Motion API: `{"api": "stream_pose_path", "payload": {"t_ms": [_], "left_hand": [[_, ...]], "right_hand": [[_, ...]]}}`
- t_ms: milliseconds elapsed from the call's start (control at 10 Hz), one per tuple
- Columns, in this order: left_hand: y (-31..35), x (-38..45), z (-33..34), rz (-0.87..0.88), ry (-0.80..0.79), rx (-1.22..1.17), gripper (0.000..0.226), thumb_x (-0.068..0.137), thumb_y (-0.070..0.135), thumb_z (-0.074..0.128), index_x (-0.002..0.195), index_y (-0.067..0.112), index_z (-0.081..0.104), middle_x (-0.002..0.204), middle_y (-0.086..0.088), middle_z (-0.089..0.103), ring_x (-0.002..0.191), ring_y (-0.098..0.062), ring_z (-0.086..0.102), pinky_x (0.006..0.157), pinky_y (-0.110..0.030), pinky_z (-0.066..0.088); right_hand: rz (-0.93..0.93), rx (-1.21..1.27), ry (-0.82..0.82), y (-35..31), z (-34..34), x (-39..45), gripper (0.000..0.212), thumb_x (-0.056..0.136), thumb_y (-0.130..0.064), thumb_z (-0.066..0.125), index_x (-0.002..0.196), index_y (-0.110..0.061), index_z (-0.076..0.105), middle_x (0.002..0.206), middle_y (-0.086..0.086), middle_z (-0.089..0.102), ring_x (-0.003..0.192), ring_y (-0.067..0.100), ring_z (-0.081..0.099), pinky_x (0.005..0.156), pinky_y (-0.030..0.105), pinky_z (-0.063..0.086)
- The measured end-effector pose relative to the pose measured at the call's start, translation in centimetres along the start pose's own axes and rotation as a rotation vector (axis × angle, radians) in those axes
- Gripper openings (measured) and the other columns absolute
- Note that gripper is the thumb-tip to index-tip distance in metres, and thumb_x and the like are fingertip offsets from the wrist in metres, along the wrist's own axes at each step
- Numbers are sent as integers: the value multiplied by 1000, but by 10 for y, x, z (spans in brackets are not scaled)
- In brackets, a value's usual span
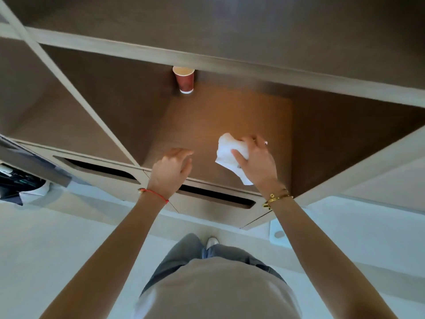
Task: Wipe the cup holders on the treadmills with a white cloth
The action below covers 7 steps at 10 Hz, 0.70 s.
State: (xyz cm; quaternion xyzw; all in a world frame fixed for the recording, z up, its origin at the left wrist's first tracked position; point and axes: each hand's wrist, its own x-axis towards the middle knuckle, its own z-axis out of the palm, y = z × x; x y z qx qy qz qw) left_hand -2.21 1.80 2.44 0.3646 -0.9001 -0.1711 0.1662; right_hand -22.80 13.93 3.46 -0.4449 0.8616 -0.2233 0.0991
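— Head view: where is the white cloth [231,155]?

— Bunched in the right hand [255,162], fingers curled round it, over the brown shelf [207,125], probably kept ready for wiping.

— And the left hand [171,171]?

— It holds nothing, fingers loose. A paper cup [184,79] stands at twelve o'clock, well apart. No treadmill cup holder is visible.
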Motion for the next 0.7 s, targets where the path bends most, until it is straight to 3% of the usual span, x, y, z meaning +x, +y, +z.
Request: {"api": "stream_pose_path", "payload": {"t_ms": [200,400,500,700], "left_hand": [[-18,23,30,59,-38,23,26,95,21,55,116,17,69,111,-5,70,95,-26,68,82,-43,58],[-36,37,51,83,-95,30,27,96,20,58,121,16,67,119,-5,68,109,-25,63,96,-46,53],[-40,40,52,94,-92,43,25,95,18,60,118,15,69,120,-5,67,110,-25,62,94,-46,54],[-33,43,33,136,-92,23,26,95,17,61,119,13,68,118,-6,68,110,-25,63,94,-40,51]], "right_hand": [[48,-39,-2,11,27,27,40,95,-40,53,130,-20,51,131,7,41,110,33,55,87,44,53],[23,-245,28,28,53,32,43,96,-39,49,132,-17,52,135,13,47,110,45,52,98,47,43],[37,-309,50,25,53,29,44,95,-43,41,125,-16,58,129,13,54,99,45,54,90,47,44],[33,-269,77,20,39,13,48,93,-41,58,136,-20,51,141,9,48,121,42,47,102,52,38]]}}
